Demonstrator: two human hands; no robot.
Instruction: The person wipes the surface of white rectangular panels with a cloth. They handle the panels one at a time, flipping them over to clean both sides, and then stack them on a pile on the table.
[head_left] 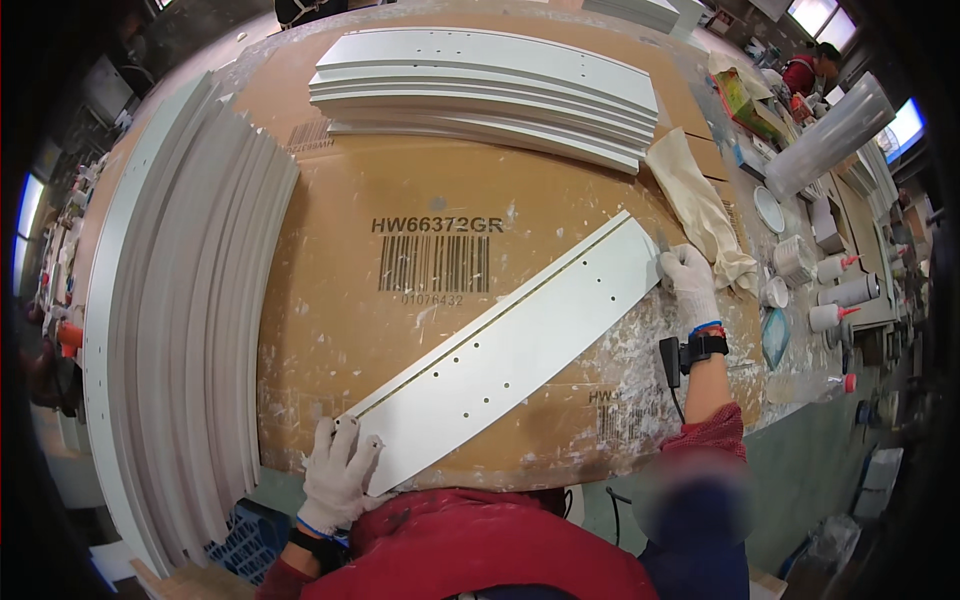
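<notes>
A long white board [520, 350] with a dark groove along one long edge and several drilled holes lies slantwise before me, on a cardboard sheet. At its near left end rests my left hand [335, 475], in a pale knit glove, with the fingers apart and the fingertips touching the board. My right hand [688, 280], also gloved, is at the far right end with its fingers closed. A thin greyish edge [660, 242] shows by those fingertips; what it belongs to cannot be made out.
Stacked white boards [490, 85] lie at the back, and a long row of boards [190, 320] stands on the left. A cream cloth [700, 205], a clear plastic roll [830, 135], glue bottles [828, 317] and a clear bottle [808, 386] are on the right. Another person [805, 75] is far right.
</notes>
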